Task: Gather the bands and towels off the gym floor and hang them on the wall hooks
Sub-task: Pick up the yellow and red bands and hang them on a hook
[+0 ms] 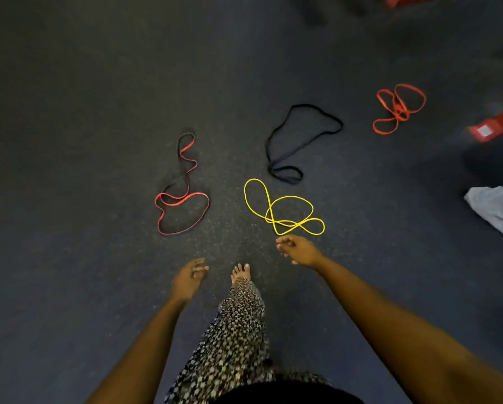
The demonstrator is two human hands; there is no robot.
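Note:
Several resistance bands lie loose on the dark gym floor. A yellow band (273, 209) lies coiled just beyond my right hand (298, 250), whose fingers are loosely curled and hold nothing. A red-and-black band (183, 196) lies to the left, ahead of my left hand (189, 277), which hangs relaxed and holds nothing. A black band (275, 141) lies farther out in the middle. An orange-red band (397, 107) is bunched at the far right. The corner of a pale grey towel (498, 209) shows at the right edge.
My bare foot (241, 272) and patterned trouser leg stand between my hands. A red equipment base (498, 123) juts in from the right edge, and another red object (405, 0) sits at the top. The speckled floor (84, 112) stretches away to the left.

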